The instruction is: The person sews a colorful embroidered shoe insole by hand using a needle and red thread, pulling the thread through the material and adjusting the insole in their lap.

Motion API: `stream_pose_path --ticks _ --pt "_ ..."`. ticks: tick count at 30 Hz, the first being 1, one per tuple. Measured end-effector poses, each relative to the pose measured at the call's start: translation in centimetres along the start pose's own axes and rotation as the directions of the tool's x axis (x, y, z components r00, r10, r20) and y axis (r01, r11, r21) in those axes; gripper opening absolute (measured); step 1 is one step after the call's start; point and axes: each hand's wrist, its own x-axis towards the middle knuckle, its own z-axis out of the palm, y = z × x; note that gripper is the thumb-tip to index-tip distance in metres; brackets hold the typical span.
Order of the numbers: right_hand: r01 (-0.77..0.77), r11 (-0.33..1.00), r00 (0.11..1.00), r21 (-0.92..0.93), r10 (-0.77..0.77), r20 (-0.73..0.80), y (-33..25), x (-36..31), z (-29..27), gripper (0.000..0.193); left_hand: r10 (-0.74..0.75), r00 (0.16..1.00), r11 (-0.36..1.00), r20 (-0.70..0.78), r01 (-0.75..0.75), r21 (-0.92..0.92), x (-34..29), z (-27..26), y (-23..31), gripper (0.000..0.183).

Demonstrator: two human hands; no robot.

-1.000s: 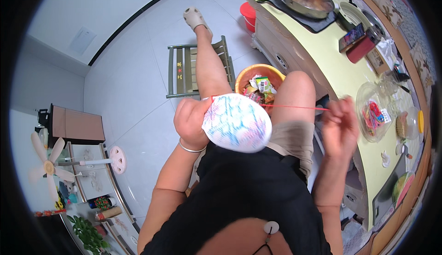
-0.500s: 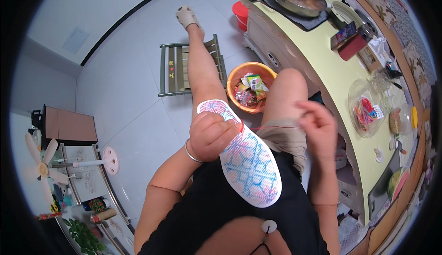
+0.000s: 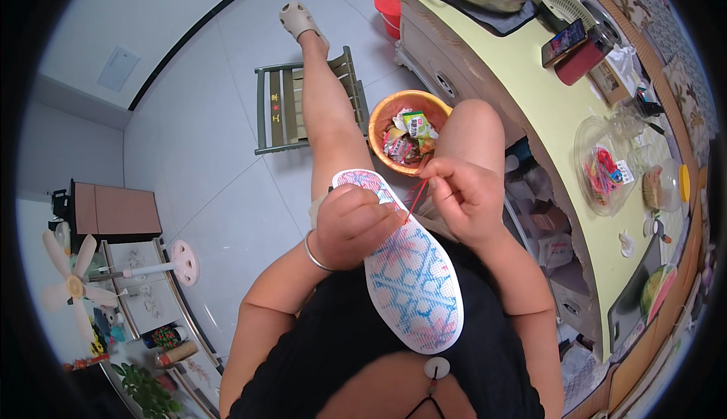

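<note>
A shoe insole (image 3: 413,275), stitched in blue, pink and white, lies over my lap. My left hand (image 3: 350,224) grips it near its upper end, thumb on the patterned face. My right hand (image 3: 462,196) is just to the right of the insole, fingers pinched on a red thread (image 3: 415,199) that runs down to the insole's edge. Whether a needle is between the fingers cannot be seen.
An orange bowl (image 3: 379,120) of small packets sits by my right knee. A small green wooden stool (image 3: 280,109) stands under my outstretched leg. A long yellow-green counter (image 3: 545,109) with a pan, a phone and clear containers runs along the right. A fan (image 3: 68,283) stands at the left.
The insole has turned from end-on to lying lengthwise down my lap. My right hand has come in from the far right, where it held the thread pulled taut, to the insole's edge.
</note>
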Motion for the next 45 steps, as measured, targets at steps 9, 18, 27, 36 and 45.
stream_pose_path --ticks 9,18,27,36,45 --pt "-0.481 0.677 0.836 0.557 0.545 0.060 0.5 0.5 -2.7 0.022 -0.298 0.951 0.952 -0.077 0.290 -0.097 -0.6 0.7 -0.7 0.016" --pt "0.099 0.698 0.861 0.709 0.297 -0.412 -3.2 -4.0 -18.2 0.015 -0.982 0.094 0.159 -0.163 0.880 -0.447 -6.3 0.5 -9.7 0.016" --pt "0.211 0.691 0.791 0.692 0.295 -0.536 -2.7 -13.6 -43.7 0.005 -0.938 -0.070 0.090 -0.339 0.897 -0.433 -14.2 -2.2 -15.3 0.011" --pt "0.059 0.974 0.522 0.219 0.157 -0.838 -3.2 -7.0 -30.4 0.035 -0.991 0.061 -0.071 0.116 0.495 -0.866 -5.6 -0.7 -9.6 0.029" --pt "-0.111 0.983 0.987 -0.148 0.091 -0.133 -1.5 -1.2 -2.5 0.008 -0.813 0.337 -0.315 0.475 0.431 -0.846 0.0 2.5 -1.2 0.039"
